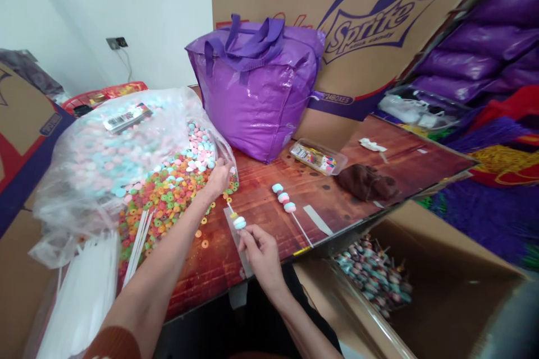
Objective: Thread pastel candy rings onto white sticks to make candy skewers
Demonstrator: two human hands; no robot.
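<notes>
My left hand (219, 177) reaches into the heap of coloured ring sweets (168, 193) at the mouth of a big clear plastic bag (105, 162), fingers curled on the pile; what they pinch is hidden. My right hand (259, 249) pinches a thin white stick (244, 233) that carries a pale blue and white sweet (240, 222) near its tip. A finished skewer (284, 199) with three pastel sweets lies on the wooden table (379, 162) just right of that hand.
A purple zip bag (256, 90) stands behind. A small clear tray (318, 157) and a brown cloth (366, 181) lie to the right. Loose white sticks (138, 238) rest left. An open cardboard box (442, 286) holds wrapped sweets (374, 275). A Sprite carton (366, 17) leans at the back.
</notes>
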